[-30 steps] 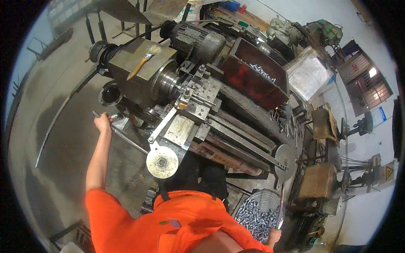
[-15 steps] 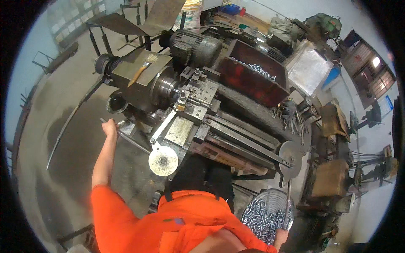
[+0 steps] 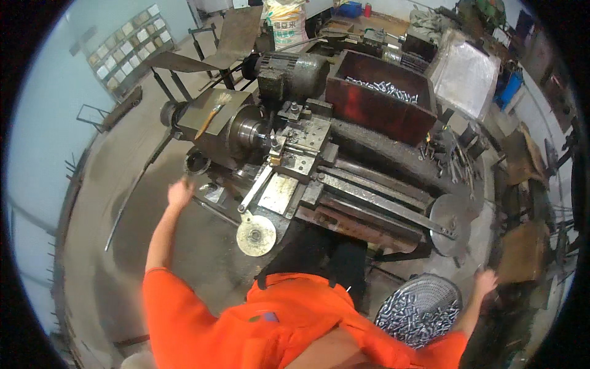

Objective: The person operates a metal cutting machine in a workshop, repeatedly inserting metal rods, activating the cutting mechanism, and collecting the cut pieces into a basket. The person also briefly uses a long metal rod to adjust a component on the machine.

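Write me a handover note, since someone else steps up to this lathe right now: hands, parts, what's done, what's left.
Left hand: stretched out to the lever at the lathe's left front, below the chuck; whether the fingers close on it cannot be told.
Right hand: out to the side, beside the round wire basket of small metal parts on the floor; it looks empty.
Red bin behind the lathe bed also holds metal pieces.
Done: cannot tell which parts are machined.
Left: no piece is clearly seen in the chuck, so loading one probably comes next.
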Available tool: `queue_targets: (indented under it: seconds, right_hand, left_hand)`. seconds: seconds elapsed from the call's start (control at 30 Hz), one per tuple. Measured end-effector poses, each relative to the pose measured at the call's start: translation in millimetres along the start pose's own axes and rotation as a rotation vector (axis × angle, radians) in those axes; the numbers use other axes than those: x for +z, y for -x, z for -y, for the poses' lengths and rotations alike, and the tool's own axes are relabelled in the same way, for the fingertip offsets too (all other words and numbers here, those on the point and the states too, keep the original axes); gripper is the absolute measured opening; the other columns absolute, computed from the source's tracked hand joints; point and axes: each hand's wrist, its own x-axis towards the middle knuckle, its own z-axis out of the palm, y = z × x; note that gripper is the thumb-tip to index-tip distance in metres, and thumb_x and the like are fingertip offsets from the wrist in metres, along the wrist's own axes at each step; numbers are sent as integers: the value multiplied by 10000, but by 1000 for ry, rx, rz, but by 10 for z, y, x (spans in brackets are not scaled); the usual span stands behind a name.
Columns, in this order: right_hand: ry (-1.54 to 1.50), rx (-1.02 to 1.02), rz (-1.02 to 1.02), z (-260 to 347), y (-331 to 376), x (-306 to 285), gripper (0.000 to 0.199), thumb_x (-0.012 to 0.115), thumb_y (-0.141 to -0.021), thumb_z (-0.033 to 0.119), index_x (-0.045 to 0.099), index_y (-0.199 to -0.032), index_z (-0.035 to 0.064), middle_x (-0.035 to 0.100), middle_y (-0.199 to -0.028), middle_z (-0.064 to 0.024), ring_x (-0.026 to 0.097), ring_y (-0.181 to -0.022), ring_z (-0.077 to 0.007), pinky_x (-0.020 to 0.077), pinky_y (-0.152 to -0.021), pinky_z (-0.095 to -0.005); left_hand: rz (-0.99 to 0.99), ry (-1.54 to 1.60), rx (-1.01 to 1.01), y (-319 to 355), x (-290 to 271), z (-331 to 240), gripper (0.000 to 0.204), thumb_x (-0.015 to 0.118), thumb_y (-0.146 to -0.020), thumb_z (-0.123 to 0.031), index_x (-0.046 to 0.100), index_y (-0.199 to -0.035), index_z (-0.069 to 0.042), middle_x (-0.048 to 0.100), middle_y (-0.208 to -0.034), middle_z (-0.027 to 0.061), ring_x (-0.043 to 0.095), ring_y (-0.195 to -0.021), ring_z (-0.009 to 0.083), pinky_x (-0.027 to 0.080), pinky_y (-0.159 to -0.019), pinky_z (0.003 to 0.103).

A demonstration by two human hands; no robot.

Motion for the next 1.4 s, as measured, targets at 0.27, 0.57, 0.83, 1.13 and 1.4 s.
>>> queue_targets:
  seconds: [0.27, 0.57, 0.83, 1.13, 1.4]
  right_hand:
    - [-276, -96, 66, -865, -188, 603, 404, 496, -719, 195, 566, -1066, 0, 605, -942, -244, 568, -886, -405, 451, -753, -454]
    - [-302, 101, 249, -919, 740, 261, 408, 562, -725, 387, 581, -848, -2, 602, -865, -227, 558, -838, -416, 433, -711, -498]
    - [-289, 241, 405, -726, 1269, -206, 486, 535, -734, 410, 581, -919, -38, 600, -927, -253, 562, -895, -420, 432, -745, -484]
    - [-137, 345, 471, -472, 1775, -539, 505, 534, -745, 493, 601, -884, 13, 624, -903, -203, 585, -833, -405, 456, -746, -488]
    - [-71, 315, 437, -328, 1838, -714, 392, 509, -794, 406, 559, -837, 20, 614, -867, -193, 595, -821, -378, 471, -685, -478]
  left_hand:
    - [11, -245, 259, 1367, 149, 799, 200, 459, -838, -256, 578, -822, -95, 579, -661, 122, 567, -615, 341, 444, -536, 440]
    - [-2, -68, -103, 2553, 246, 687, 293, 431, -839, -288, 608, -725, -84, 588, -698, 166, 559, -658, 375, 418, -594, 493]
    - [-58, -119, -128, 2676, 223, 564, 270, 444, -843, -259, 615, -718, -93, 587, -704, 172, 564, -664, 371, 424, -595, 471]
    - [-77, -32, -246, 2619, 150, 401, 390, 440, -836, -320, 602, -637, -26, 579, -689, 213, 548, -676, 400, 399, -625, 493]
    - [-49, -54, -254, 2617, 183, 469, 395, 423, -847, -313, 600, -646, -23, 578, -691, 210, 545, -680, 402, 399, -625, 489]
